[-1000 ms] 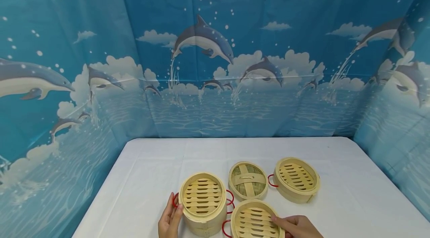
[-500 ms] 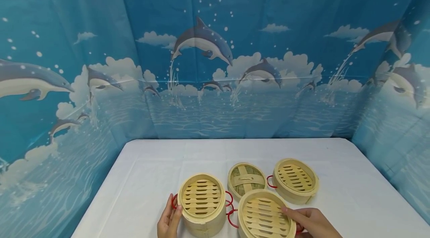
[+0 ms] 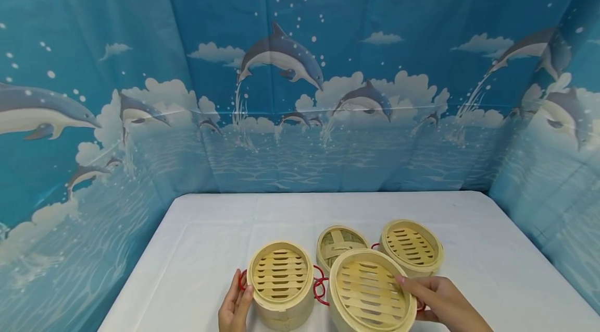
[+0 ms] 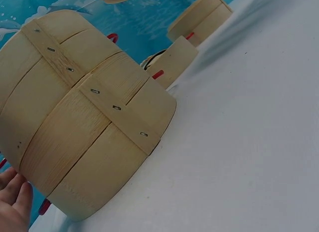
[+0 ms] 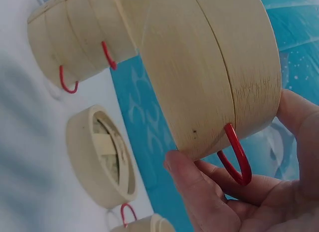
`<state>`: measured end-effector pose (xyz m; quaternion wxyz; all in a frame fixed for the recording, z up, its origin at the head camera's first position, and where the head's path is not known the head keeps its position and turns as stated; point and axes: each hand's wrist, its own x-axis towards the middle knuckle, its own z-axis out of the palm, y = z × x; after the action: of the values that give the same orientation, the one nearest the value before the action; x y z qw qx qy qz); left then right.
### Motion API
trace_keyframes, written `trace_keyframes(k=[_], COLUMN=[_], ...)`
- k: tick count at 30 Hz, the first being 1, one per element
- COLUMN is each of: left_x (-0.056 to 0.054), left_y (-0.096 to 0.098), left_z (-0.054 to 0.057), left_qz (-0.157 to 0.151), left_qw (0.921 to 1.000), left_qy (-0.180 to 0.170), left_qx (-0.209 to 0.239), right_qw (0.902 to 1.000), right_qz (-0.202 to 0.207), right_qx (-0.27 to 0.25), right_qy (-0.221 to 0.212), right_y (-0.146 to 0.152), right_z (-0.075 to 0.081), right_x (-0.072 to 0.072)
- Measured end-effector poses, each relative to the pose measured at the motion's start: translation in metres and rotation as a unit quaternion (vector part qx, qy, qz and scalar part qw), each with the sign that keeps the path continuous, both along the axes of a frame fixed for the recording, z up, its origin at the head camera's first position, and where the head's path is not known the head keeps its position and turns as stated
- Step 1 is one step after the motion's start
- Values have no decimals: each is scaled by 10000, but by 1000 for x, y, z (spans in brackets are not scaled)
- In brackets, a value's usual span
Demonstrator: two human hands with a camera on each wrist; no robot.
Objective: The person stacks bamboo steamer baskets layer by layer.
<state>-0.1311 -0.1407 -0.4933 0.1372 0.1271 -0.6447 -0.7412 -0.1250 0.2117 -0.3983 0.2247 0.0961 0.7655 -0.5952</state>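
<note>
A stack of two bamboo steamer baskets (image 3: 283,316) stands at the front of the table, slatted floor showing on top. My left hand (image 3: 236,303) holds its left side beside a red handle, thumb toward the front; in the left wrist view the fingertips (image 4: 22,192) touch the wall. To the right, my right hand (image 3: 440,300) grips another bamboo steamer basket (image 3: 370,290), thumb on its rim and fingers underneath. The right wrist view shows this basket (image 5: 214,67) raised above the table, a red handle (image 5: 239,157) between thumb and fingers.
Behind the raised basket lies a woven bamboo lid (image 3: 338,241), partly covered by it in the head view. A further steamer basket (image 3: 412,246) sits to the lid's right. A white cloth covers the table (image 3: 206,228); a dolphin-print curtain (image 3: 281,160) hangs around it.
My right hand has lifted its basket up and slightly rightward, so it now overlaps the lid and the far basket in the head view. The left hand and the stack stay in place.
</note>
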Motion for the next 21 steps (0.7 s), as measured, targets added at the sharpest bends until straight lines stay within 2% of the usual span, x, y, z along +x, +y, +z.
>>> trace_keyframes(k=[5, 10, 16, 21], left_x=[0, -1, -2, -6], left_y=[0, 1, 0, -1], left_z=[1, 0, -6, -18], left_qz=[17, 53, 111, 332], left_qw=[10000, 10000, 9999, 9983], left_qy=[-2, -61, 74, 366], left_qx=[33, 53, -72, -315], right_qw=[9997, 9983, 9967, 9942], right_qz=[-156, -399, -226, -59], right_qx=[-47, 170, -10, -243], right_qy=[186, 384, 783, 1045], right_y=[-14, -32, -57, -81], right_z=[10, 15, 18, 22], right_x=[-6, -14, -26, -38])
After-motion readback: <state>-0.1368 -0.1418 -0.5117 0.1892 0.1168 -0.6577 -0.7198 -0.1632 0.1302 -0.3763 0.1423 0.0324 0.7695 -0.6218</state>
